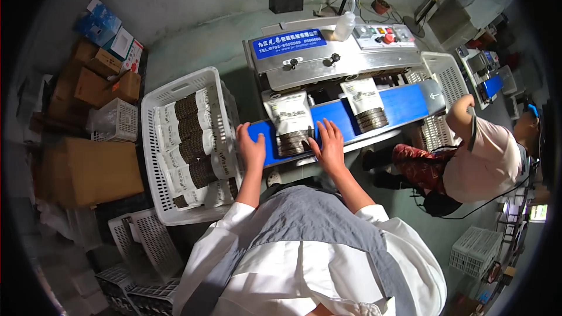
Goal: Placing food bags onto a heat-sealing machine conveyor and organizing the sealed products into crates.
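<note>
My left hand point(251, 145) is at the left end of the blue conveyor belt point(327, 118), fingers apart and holding nothing. My right hand point(328, 145) lies over the belt's near edge, its fingers spread beside the lower right of a white printed pouch point(288, 116); whether the thumb touches it I cannot tell. That pouch has a clear lower part with dark contents, and its top reaches the slot of a metal band sealing machine point(272, 68). Farther right on the belt lies a second similar pouch point(362, 101), its top also at the slot.
At left, a white plastic crate point(151, 158) holds several similar pouches. A clear plastic bottle point(344, 26) stands on the sealer near a red button point(388, 38). Another person point(480, 162) is at right, near a white crate point(452, 74). Cardboard boxes point(103, 171) sit far left.
</note>
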`<state>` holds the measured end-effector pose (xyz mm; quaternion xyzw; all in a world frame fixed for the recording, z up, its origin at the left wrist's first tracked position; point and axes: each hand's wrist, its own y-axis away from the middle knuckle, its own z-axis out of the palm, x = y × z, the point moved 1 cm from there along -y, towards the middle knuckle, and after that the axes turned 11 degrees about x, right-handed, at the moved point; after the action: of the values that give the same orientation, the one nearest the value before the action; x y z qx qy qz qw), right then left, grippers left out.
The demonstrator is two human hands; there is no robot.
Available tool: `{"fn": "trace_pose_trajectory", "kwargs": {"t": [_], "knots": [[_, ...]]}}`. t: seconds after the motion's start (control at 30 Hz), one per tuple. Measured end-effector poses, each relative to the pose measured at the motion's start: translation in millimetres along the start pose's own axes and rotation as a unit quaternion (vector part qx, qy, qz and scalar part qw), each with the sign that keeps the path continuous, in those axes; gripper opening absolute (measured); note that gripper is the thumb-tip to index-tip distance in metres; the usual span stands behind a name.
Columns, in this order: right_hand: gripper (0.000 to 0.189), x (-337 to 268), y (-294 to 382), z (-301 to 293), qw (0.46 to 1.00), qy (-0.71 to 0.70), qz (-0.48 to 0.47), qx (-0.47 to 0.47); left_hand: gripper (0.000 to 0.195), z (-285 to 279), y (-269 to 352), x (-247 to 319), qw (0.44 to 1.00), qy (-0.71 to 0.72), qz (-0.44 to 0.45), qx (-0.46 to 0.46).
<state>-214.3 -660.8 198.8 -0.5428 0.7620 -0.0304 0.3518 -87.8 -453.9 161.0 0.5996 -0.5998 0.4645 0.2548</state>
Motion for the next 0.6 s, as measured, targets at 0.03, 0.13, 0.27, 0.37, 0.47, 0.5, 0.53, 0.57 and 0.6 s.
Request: {"fn": "trace_pose_trajectory", "kwargs": {"t": [0.03, 0.13, 0.27, 0.37, 0.47, 0.5, 0.53, 0.57, 0.6], "knots": [[0.057, 10, -6, -8, 0.999, 0.038, -0.013, 0.031, 0.054, 10, 10, 19, 1.0, -0.011, 0.019, -0.013], [0.063, 47, -35, -29, 0.987, 0.139, -0.026, 0.08, 0.064, 30, 28, 62, 0.994, -0.066, 0.06, -0.057], [0.078, 86, -62, -49, 0.968, 0.247, 0.051, -0.008, 0.094, 45, 31, 92, 0.959, -0.247, 0.011, -0.138], [0.085, 91, -67, -46, 0.959, 0.25, 0.093, -0.099, 0.098, 41, 27, 96, 0.938, -0.31, -0.018, -0.154], [0.089, 84, -68, -40, 0.962, 0.24, 0.079, -0.107, 0.099, 31, 26, 91, 0.928, -0.341, -0.015, -0.151], [0.089, 81, -68, -37, 0.965, 0.227, 0.075, -0.112, 0.099, 29, 23, 88, 0.926, -0.344, -0.018, -0.155], [0.089, 79, -68, -36, 0.965, 0.223, 0.073, -0.116, 0.099, 28, 21, 86, 0.924, -0.343, -0.024, -0.166], [0.09, 77, -69, -35, 0.963, 0.232, 0.072, -0.118, 0.098, 25, 20, 83, 0.926, -0.341, -0.023, -0.159], [0.09, 73, -68, -32, 0.965, 0.221, 0.072, -0.121, 0.098, 23, 17, 81, 0.925, -0.349, -0.02, -0.152]]}}
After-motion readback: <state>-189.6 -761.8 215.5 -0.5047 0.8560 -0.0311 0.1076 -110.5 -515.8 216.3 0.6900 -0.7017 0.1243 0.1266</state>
